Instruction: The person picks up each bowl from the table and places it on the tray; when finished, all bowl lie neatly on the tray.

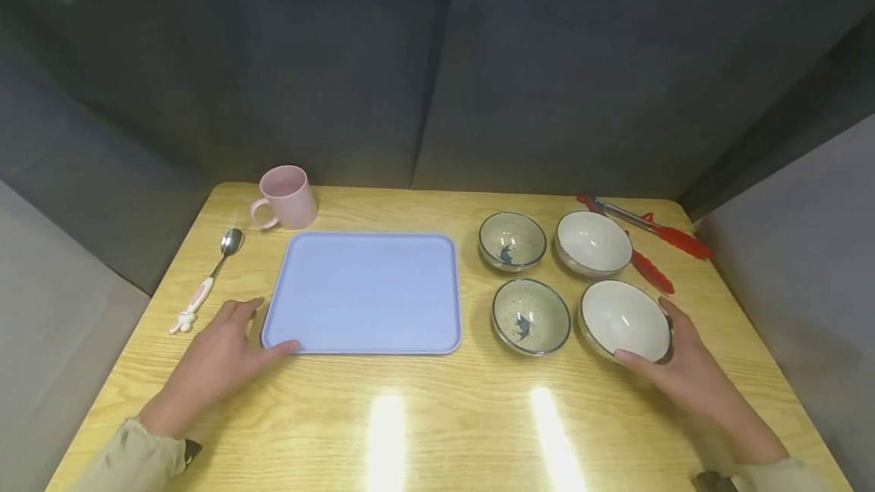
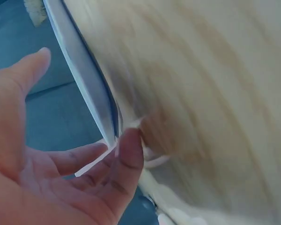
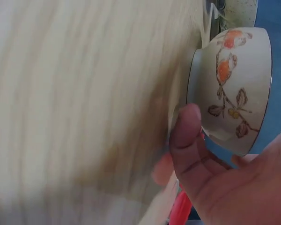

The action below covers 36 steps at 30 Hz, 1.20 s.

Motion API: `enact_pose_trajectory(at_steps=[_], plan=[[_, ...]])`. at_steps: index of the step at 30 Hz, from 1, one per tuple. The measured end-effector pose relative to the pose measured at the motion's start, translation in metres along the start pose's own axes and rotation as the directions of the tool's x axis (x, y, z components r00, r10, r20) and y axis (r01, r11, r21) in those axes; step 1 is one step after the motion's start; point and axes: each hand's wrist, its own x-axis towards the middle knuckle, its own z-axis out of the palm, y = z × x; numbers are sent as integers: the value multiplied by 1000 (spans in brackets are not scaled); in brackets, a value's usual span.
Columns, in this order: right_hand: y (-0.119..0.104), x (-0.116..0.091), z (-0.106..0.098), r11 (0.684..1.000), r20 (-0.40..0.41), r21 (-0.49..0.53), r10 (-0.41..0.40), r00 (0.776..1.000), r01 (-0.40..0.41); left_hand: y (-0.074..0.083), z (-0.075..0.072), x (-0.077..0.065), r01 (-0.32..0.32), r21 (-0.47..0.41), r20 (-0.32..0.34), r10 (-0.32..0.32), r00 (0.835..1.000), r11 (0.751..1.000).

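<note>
My right hand point(image 1: 690, 370) curves around the near white bowl point(image 1: 625, 321), thumb at its front rim and fingers along its right side. Orange flowers and brown leaves decorate the outside of this bowl point(image 3: 234, 84) in the right wrist view, where fingertips point(image 3: 185, 124) lie at its base. At the front left corner of the blue tray point(image 1: 365, 294) is my left hand point(image 1: 222, 351), its thumb spread over the front edge. The left wrist view shows fingertips point(image 2: 131, 145) of that hand right at the corner of the tray point(image 2: 86, 70).
Behind the near white bowl stands another white bowl point(image 1: 593, 241). Two greenish bowls, one far point(image 1: 513, 238) and one near point(image 1: 532, 313), sit to their left. Red-tipped tongs point(image 1: 649, 226) lie at the back right. A pink mug point(image 1: 290, 200) and a rabbit-handled spoon point(image 1: 205, 287) are at left.
</note>
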Motion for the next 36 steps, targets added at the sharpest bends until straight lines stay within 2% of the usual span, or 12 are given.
enact_pose_trajectory(at_steps=[4, 9, 15, 21, 36], plan=[[1, -3, 3, 998, 25, 50, 31, 999, -32, 2, 1, -1, 14, -66, 33, -12, 999, 998], [-1, -7, 6, 986, 63, 143, 74, 995, -83, 2, 1, -2, -12, -163, 63, 23, 998, 986], [-2, -6, 8, 977, 86, 175, 111, 990, -124, -1, 3, -1, -30, -220, 78, 48, 996, 975], [-1, -6, 11, 978, 76, 167, 114, 991, -125, -3, 2, 2, -28, -243, 95, 53, 994, 970], [-3, -6, 17, 977, 30, 191, 89, 996, -93, -4, 3, 1, -32, -262, 90, 58, 994, 965]])
